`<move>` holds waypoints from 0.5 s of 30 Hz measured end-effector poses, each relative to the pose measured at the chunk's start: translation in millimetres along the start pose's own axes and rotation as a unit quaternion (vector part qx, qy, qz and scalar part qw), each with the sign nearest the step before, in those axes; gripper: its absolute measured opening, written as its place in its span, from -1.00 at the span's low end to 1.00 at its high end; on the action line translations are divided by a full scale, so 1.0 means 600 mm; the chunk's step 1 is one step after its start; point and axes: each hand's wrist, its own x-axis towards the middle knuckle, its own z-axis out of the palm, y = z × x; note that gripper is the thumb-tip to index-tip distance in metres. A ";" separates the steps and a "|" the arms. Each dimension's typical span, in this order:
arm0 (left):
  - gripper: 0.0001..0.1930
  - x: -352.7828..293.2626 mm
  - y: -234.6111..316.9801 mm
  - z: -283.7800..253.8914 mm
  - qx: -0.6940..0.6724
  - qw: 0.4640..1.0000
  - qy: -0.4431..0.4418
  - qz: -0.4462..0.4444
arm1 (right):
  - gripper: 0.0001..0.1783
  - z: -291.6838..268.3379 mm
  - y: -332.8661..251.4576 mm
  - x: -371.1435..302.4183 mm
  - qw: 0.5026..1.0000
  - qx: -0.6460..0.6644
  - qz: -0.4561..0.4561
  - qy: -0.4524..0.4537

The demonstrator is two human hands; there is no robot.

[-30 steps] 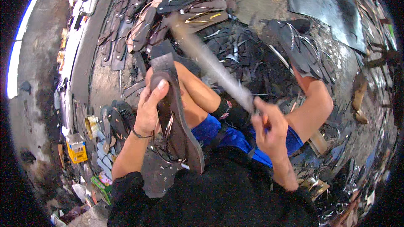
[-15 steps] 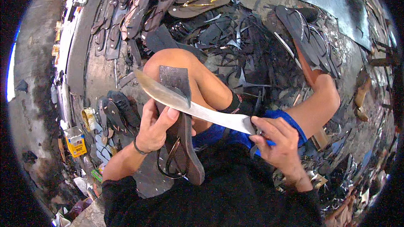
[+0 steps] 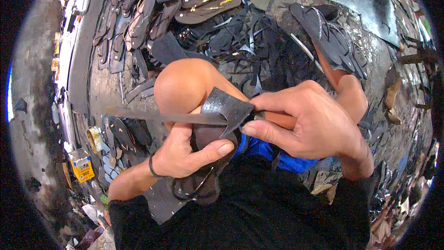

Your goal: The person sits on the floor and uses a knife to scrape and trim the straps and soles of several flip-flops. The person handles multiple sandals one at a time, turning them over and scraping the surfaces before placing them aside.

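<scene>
My left hand (image 3: pixel 189 155) is closed around a dark flip-flop (image 3: pixel 210 141), its thumb lying across the sole. The strap loops toward my body at the lower end. A black flap of sole sheet (image 3: pixel 225 104) curls up at the far end of the flip-flop. My right hand (image 3: pixel 307 122) pinches a long knife beside the flap's right corner; its grip is mostly hidden by the fingers. The blurred knife blade (image 3: pixel 185 118) runs leftward from under the flap, past my left fingertips and in front of my bare knee (image 3: pixel 182 83).
Rows of finished-looking flip-flops (image 3: pixel 208 9) lie beyond my knee, beside a heap of black offcuts (image 3: pixel 259 37). More flip-flops (image 3: pixel 323 32) rest by my right foot, near a dark sheet (image 3: pixel 356 4). At left are a yellow box (image 3: pixel 82 166) and dark flip-flops (image 3: pixel 120 132).
My right hand has moved up and left, bringing the knife farther across the flip-flop. The sheet's end has lifted and folded over the blade. The flip-flop has tilted.
</scene>
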 end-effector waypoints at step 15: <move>-0.53 0.076 -0.085 0.121 -0.545 0.811 0.210 0.023 | -0.27 0.156 0.081 -0.039 0.923 0.222 0.010 0.315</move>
